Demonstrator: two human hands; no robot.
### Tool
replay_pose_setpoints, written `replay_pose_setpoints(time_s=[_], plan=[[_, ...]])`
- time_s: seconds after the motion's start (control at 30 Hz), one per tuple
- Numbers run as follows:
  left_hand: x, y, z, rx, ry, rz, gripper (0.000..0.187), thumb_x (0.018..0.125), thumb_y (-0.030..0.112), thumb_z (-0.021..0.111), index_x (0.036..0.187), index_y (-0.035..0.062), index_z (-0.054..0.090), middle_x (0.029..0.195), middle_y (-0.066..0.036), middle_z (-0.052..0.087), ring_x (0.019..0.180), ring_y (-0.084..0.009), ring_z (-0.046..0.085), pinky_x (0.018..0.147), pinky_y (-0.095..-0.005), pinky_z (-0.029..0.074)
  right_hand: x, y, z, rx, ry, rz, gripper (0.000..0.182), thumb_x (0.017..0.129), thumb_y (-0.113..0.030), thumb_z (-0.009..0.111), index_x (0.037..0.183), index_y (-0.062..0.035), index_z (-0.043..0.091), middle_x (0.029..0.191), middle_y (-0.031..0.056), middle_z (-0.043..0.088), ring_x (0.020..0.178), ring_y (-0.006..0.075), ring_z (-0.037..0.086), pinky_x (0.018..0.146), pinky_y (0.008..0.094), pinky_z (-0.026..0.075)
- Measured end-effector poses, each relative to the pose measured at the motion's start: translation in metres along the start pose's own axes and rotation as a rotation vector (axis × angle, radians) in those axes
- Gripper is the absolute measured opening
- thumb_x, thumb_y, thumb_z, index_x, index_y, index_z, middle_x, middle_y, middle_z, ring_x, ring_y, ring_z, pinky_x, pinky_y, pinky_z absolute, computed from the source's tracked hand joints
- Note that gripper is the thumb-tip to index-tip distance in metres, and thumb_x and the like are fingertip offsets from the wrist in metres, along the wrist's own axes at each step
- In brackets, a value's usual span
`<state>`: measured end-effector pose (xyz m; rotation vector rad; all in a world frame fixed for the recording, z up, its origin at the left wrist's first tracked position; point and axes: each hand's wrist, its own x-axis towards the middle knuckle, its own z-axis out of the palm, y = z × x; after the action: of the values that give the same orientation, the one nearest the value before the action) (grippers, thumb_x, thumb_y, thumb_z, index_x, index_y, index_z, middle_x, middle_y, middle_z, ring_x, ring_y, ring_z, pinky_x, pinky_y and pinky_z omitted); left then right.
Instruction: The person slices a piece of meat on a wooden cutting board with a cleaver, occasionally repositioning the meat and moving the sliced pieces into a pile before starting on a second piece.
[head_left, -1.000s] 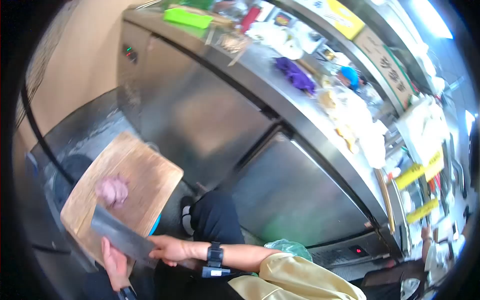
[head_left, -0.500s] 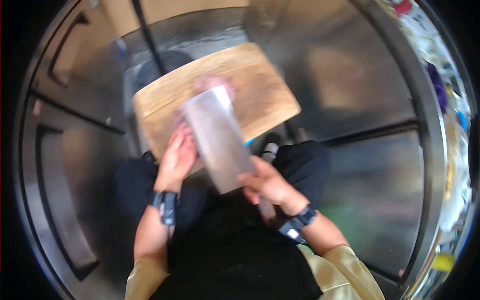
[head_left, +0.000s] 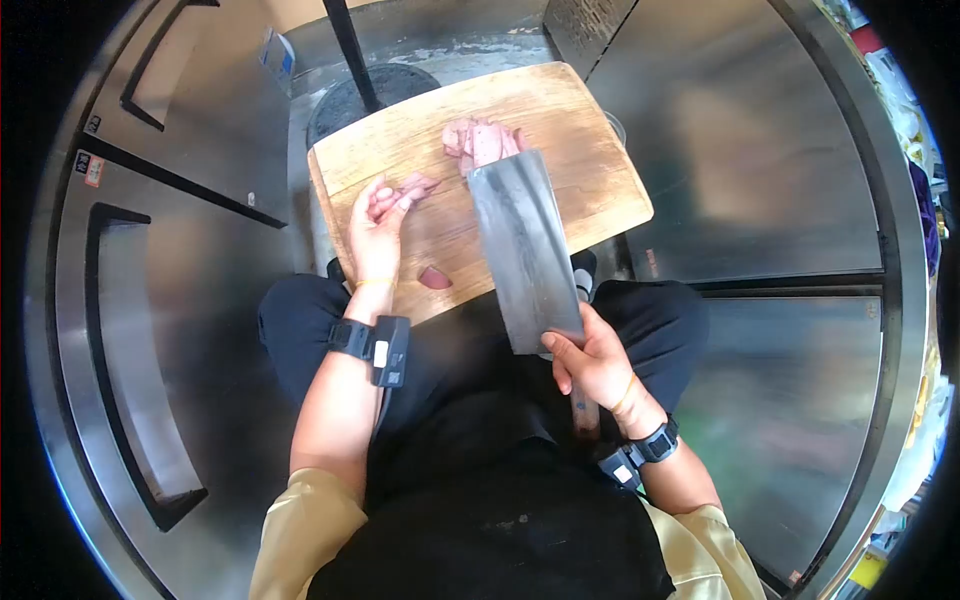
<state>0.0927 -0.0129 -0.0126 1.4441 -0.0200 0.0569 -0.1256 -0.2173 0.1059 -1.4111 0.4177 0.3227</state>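
In my right hand (head_left: pixel 597 365) is a cleaver (head_left: pixel 528 255), gripped by its handle with the thumb on the blade's near end. Its broad blade points away from me over the wooden cutting board (head_left: pixel 590 190). A pile of pink meat slices (head_left: pixel 480 142) lies on the board just past the blade's far end, which hides part of it. My left hand (head_left: pixel 376 240) is over the board's left side, its fingers closed on a few meat pieces (head_left: pixel 415 187). One small dark-red piece of meat (head_left: pixel 434 278) lies by itself near the board's front edge.
Steel cabinet doors (head_left: pixel 750 150) rise close on the right, and another steel cabinet (head_left: pixel 190 280) with long handles stands on the left. Behind the board are a dark round object (head_left: pixel 400 83) and a black pole (head_left: pixel 350 50). My knees flank the board's near side.
The cleaver and my right hand have moved right. My left hand has come away from the blade, up and left, with meat pieces in its fingers. The slice pile now shows clearly.
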Motion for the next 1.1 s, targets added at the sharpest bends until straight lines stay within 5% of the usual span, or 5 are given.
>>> replay_pose_setpoints(time_s=[0.13,0.23,0.27,0.47,1.1], plan=[[-0.009,-0.004,-0.010,0.267,0.083,0.090,0.027,0.086,0.005,0.069,0.112,-0.0003,0.063,0.106,-0.007,0.058,0.095,-0.0138,0.058,0.085,-0.0261,0.049,-0.001,0.006,-0.003,-0.105,0.062,-0.016,0.034,0.094,-0.002,0.054,0.127,-0.0014,0.044,0.064,0.0016,0.055,0.045,0.0079,0.051,0.041,0.0240,0.041],[-0.044,0.011,-0.023,0.460,-0.153,0.084,0.020,0.083,0.002,0.070,0.102,0.0006,0.064,0.100,-0.007,0.057,0.090,-0.0142,0.061,0.078,-0.0262,0.051,0.000,0.009,-0.004,-0.298,0.104,-0.034,0.028,0.093,-0.003,0.054,0.120,-0.0008,0.047,0.064,0.0047,0.058,0.044,0.0086,0.053,0.041,0.0248,0.043],[-0.057,0.020,-0.021,0.477,-0.230,0.121,0.019,0.082,0.001,0.070,0.100,0.0009,0.064,0.099,-0.007,0.058,0.089,-0.0144,0.061,0.076,-0.0263,0.052,0.000,0.007,-0.004,-0.362,0.105,-0.007,0.022,0.091,-0.004,0.056,0.112,-0.0009,0.048,0.068,0.0119,0.063,0.051,0.0218,0.062,0.048,0.0321,0.049],[-0.099,0.031,-0.014,0.640,-0.332,0.215,0.021,0.077,-0.006,0.071,0.096,0.0010,0.063,0.104,-0.009,0.060,0.079,-0.0168,0.064,0.069,-0.0263,0.054,0.003,0.015,-0.004,-0.771,0.056,-0.194,0.018,0.088,-0.007,0.056,0.104,-0.0042,0.048,0.080,0.0202,0.064,0.077,0.0448,0.060,0.068,0.0493,0.050],[-0.085,0.025,-0.023,0.659,-0.335,0.146,0.015,0.079,-0.005,0.070,0.092,0.0006,0.066,0.091,-0.007,0.061,0.077,-0.0109,0.057,0.068,-0.0230,0.048,0.028,0.004,-0.012,-0.954,0.011,-0.225,0.021,0.087,-0.008,0.057,0.106,-0.0090,0.049,0.082,0.0166,0.061,0.068,0.0385,0.063,0.057,0.0465,0.052]])
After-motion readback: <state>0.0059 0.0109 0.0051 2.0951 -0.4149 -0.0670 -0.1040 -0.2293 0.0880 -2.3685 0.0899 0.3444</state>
